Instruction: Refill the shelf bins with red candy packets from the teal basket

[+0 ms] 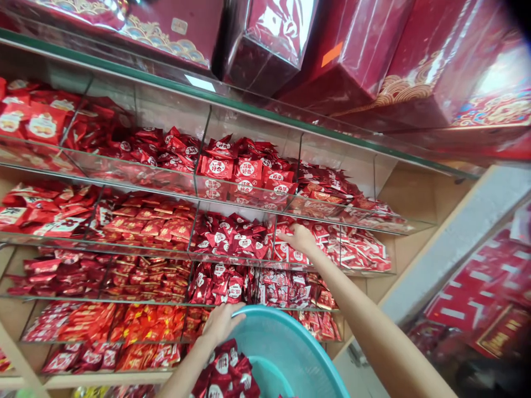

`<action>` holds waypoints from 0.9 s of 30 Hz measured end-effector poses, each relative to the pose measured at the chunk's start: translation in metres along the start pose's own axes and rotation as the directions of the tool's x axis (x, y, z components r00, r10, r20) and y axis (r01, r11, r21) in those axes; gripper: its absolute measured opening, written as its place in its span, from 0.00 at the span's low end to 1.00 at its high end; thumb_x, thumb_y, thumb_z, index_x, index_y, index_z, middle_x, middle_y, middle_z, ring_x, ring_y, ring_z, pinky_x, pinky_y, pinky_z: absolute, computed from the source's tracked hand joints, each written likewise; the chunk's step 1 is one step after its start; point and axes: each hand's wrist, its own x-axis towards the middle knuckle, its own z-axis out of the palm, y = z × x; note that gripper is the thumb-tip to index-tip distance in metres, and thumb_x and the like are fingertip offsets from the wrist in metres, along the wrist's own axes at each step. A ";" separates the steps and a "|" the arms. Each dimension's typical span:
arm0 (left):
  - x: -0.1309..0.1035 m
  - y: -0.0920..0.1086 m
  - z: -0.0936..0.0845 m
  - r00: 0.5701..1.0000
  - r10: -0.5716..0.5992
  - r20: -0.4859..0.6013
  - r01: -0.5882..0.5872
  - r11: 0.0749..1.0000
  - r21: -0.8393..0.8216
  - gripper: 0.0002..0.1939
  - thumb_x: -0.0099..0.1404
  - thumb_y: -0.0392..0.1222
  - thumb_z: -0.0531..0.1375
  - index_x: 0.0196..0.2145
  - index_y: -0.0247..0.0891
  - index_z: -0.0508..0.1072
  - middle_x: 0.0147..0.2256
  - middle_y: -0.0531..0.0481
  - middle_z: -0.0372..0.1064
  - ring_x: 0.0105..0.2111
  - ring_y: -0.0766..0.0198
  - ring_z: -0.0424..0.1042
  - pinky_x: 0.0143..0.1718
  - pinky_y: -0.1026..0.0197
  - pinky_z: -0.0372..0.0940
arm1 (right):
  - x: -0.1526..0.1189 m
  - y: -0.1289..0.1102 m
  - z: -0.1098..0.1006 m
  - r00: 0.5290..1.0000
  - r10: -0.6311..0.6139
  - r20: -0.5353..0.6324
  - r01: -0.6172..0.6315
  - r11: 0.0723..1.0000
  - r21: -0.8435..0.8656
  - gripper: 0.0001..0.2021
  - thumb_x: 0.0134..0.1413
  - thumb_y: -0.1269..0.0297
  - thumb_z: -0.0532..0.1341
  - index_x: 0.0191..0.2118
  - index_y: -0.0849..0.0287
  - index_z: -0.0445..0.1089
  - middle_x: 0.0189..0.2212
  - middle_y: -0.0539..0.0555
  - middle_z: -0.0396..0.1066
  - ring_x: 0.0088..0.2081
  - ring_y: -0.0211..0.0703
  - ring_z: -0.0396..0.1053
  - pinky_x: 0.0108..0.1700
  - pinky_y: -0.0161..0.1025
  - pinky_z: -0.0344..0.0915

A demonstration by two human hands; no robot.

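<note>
My left hand [222, 323] grips the upper left rim of a turquoise plastic basin [307, 337], its fingers and thumb closed over the edge. Dark red wrapped candy packets [230, 367] with white labels lie in the left part of the basin. Higher up and to the right, my right hand [301, 240] reaches into a glass-divided shelf compartment. Its thumb and fingers are apart over small red-and-white packets [327, 237], and I see nothing held in it. The fingertips are partly lost among the packets. Just left of it, dark red packets [236, 237] fill the neighbouring compartment.
Tiered shelves with glass fronts [136, 177] and upright dividers hold several kinds of red packets. Large dark red boxes [352, 55] stand on the glass shelf [249, 108] overhead. A wooden side panel [440, 226] bounds the right, with red goods [464, 293] beyond it.
</note>
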 end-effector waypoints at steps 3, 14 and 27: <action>0.000 0.000 0.001 1.000 -0.024 0.000 0.024 1.000 0.003 0.22 0.59 0.57 0.48 0.49 0.51 0.65 0.44 0.53 0.69 0.44 0.60 0.67 0.43 0.64 0.58 | -0.002 -0.002 0.003 0.999 -0.026 -0.036 0.027 0.999 0.028 0.25 0.44 0.44 0.54 0.40 0.60 0.66 0.40 0.61 0.69 0.43 0.49 0.66 0.39 0.39 0.59; -0.001 0.000 0.000 0.999 -0.035 0.019 0.034 0.999 0.021 0.22 0.59 0.57 0.47 0.49 0.52 0.64 0.42 0.53 0.70 0.43 0.60 0.67 0.42 0.64 0.58 | 0.000 -0.002 0.009 0.987 -0.027 -0.158 0.074 0.952 0.298 0.17 0.42 0.52 0.59 0.34 0.62 0.66 0.33 0.59 0.70 0.38 0.48 0.66 0.35 0.38 0.58; -0.002 0.004 -0.001 0.999 -0.042 0.018 0.041 0.999 0.025 0.22 0.59 0.57 0.47 0.49 0.52 0.65 0.43 0.53 0.70 0.43 0.60 0.67 0.44 0.63 0.58 | -0.045 0.017 -0.024 0.927 0.085 0.366 -0.284 -0.479 0.831 0.04 0.47 0.67 0.59 0.32 0.56 0.64 0.27 0.46 0.67 0.29 0.31 0.65 0.30 0.30 0.67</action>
